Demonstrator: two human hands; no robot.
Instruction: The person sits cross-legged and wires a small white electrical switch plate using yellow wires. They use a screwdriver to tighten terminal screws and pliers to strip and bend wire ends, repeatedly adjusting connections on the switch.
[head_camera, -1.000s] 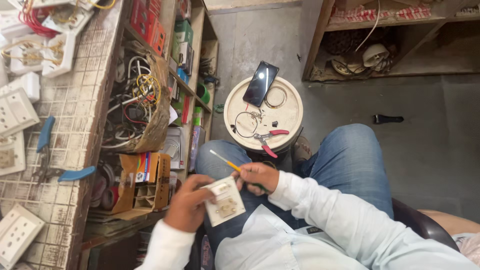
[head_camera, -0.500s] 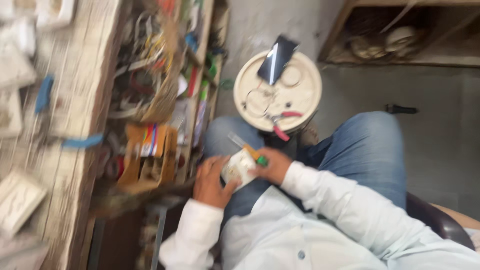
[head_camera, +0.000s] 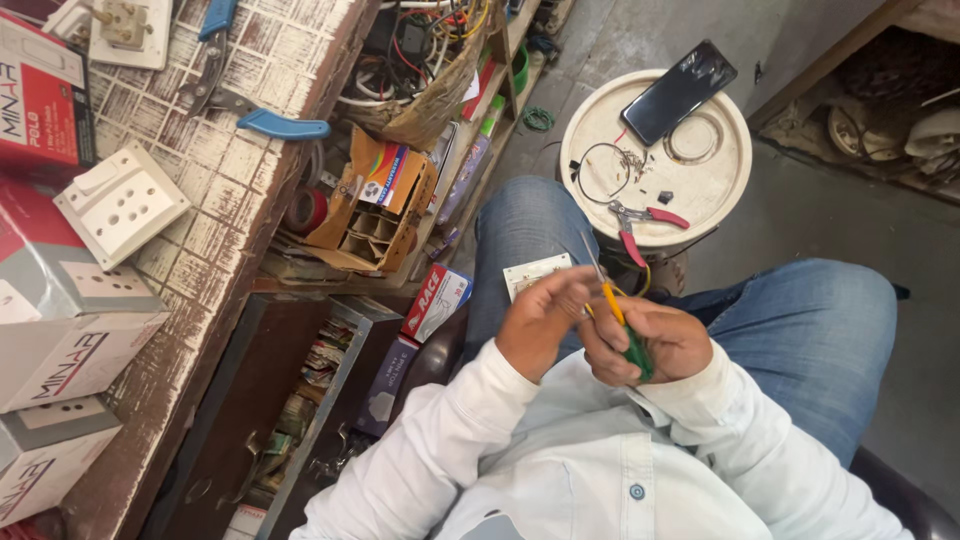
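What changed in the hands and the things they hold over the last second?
The left hand let the white switch plate drop from upright in front of the chest to lie on the thigh, and now meets the right hand at the screwdriver. The right hand kept the screwdriver throughout. Phone and pliers stayed on the white bucket lid.

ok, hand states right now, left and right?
Left hand: closed on the white switch plate.
Right hand: closed on the screwdriver, tip up near the plate.
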